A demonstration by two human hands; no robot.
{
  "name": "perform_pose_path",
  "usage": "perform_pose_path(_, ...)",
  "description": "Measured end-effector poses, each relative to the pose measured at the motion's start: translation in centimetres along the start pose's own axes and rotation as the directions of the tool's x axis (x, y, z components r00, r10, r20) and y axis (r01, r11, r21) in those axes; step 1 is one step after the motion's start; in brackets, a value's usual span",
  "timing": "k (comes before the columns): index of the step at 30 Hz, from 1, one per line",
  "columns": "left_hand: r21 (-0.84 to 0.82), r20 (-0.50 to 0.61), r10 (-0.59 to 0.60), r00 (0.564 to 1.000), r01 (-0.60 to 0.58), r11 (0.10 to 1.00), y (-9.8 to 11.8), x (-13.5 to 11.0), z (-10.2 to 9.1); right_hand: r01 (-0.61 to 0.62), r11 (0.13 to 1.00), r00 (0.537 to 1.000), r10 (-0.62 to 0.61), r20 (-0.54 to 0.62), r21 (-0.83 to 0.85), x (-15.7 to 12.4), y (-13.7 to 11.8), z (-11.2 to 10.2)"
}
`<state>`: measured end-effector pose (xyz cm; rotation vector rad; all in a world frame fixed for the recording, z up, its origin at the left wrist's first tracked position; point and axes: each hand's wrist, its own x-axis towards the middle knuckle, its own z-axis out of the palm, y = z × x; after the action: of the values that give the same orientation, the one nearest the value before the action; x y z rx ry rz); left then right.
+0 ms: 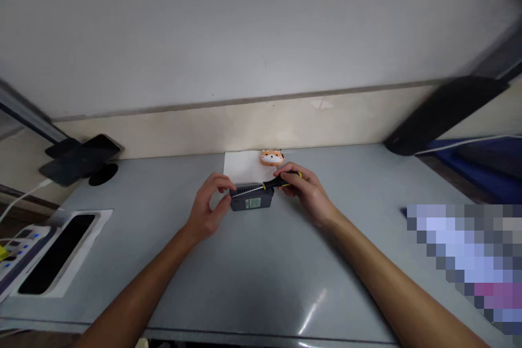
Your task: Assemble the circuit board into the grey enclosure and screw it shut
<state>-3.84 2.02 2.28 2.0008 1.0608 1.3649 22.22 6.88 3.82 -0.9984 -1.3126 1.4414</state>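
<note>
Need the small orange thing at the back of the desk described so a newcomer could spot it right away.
Start at the grey desk and follow it to the back wall, where a white sheet of paper lies at the middle. The orange figurine sits at that sheet's right rear corner, just behind the right hand holding a screwdriver. It is the only orange, rounded item, with a white animal-like face.

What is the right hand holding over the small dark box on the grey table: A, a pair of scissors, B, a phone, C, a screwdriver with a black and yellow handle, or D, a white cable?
C: the right hand closes on the black and yellow handle of a screwdriver, its metal shaft lying across the small dark box that the left hand steadies.
</note>
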Motion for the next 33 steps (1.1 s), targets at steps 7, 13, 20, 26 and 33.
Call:
perform_pose_path(7,0.005,0.003,0.031,1.0,-0.031,1.0,0.2,0.2,0.1,0.018,0.999,0.999,-0.017,0.027,-0.032,0.0,0.2,-0.1)
perform_pose_path(13,0.057,0.023,0.06,0.998,-0.061,0.997,0.7,0.4,0.1,-0.009,1.0,1.0,0.009,0.01,-0.029,0.2,0.4,-0.1)
perform_pose_path(20,0.125,0.065,0.11,0.992,-0.118,0.985,1.2,0.5,-0.2,-0.032,0.999,1.0,0.032,0.0,-0.006,0.2,0.4,0.1)
perform_pose_path(26,0.123,0.075,0.083,0.994,-0.092,0.988,1.3,0.6,-0.4,0.005,0.999,1.0,-0.005,0.0,-0.047,0.2,0.1,-0.5)
perform_pose_path(33,0.114,0.067,0.059,0.996,-0.066,0.991,1.3,0.7,-0.4,0.056,0.998,0.998,-0.057,-0.036,-0.021,0.3,-0.9,-1.1)
